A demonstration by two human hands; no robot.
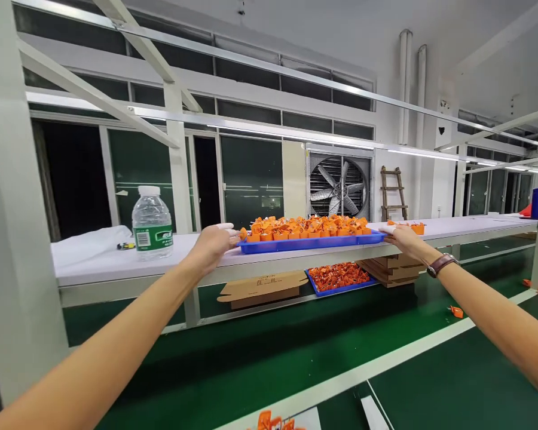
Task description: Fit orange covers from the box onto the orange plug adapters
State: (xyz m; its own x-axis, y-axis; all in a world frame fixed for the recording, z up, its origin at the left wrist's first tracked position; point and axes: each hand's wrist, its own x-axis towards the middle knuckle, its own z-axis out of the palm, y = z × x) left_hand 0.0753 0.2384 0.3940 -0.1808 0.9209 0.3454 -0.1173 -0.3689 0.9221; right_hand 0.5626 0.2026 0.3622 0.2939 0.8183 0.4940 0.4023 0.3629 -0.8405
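A blue tray (314, 243) heaped with orange parts (307, 227) rests on the white upper shelf (103, 266). My left hand (214, 246) grips its left end, the fingertips in white covers. At the opposite end my right hand (400, 237) holds the rim, with the thumb on the near side; a watch is on that wrist. A few more orange parts (416, 228) lie on the shelf just beyond my right hand.
A water bottle (153, 224) stands on the shelf at left. Below are flat cardboard (262, 286), another blue tray (323, 293) of orange parts and stacked cartons (392, 272). Loose orange parts (455, 312) lie on the green belt (251, 352). White posts flank the shelf.
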